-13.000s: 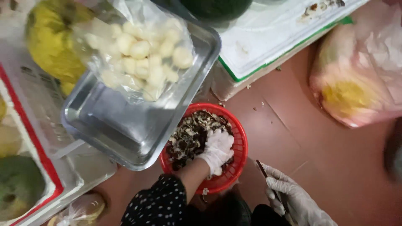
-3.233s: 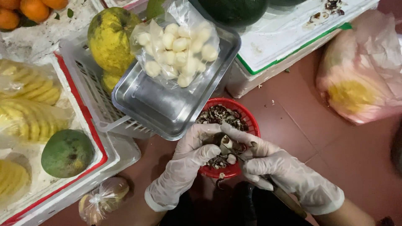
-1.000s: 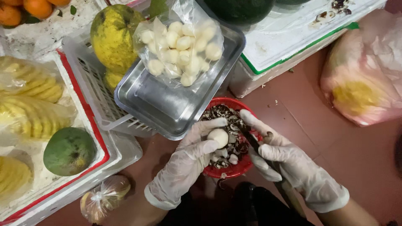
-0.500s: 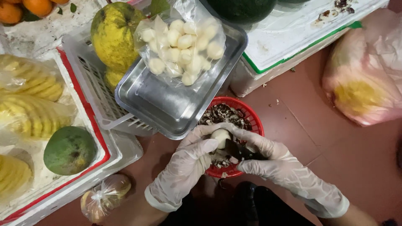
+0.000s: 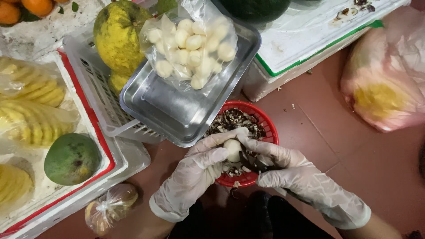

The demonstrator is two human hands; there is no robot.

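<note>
Right hand (image 5: 283, 166) drawn closer to peeled nut (image 5: 232, 149) — red basket (image 5: 265, 126) rim below.

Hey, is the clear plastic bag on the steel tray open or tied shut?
Open. The clear plastic bag lies on the steel tray with its mouth loose at the top, no knot showing, and peeled white pieces piled inside.

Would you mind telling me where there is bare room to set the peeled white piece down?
The steel tray has bare metal in its near half, below the bag of peeled pieces. The red-brown floor right of the red basket is also bare. The basket, under the left hand and right hand, is crowded with peelings.
</note>
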